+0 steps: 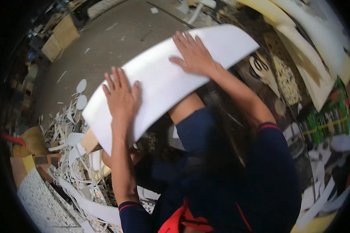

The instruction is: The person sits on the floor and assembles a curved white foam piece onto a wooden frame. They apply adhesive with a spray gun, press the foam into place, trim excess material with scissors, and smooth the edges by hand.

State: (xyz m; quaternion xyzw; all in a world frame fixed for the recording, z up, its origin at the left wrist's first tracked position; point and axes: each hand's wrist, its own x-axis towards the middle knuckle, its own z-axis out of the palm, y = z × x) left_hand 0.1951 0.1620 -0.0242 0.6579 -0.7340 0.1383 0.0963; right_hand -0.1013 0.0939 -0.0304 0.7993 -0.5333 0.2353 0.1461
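A large white foam panel [159,93] with a curved far edge lies across in front of me, above my bare knee. My left hand [122,95] rests flat on its left part, fingers spread. On the right part of the panel my right hand [193,54] lies palm down, its fingers apart too. Neither hand is closed around anything. What supports the panel from below is mostly hidden; a light wooden piece [90,140] shows under its left end.
Black-handled scissors [259,64] lie right of the panel, beside a speckled foam piece [286,79]. Green packages [326,120] and large yellowish foam sheets [299,50] are farther right. White foam scraps [68,120] and a speckled foam block [42,200] crowd the left.
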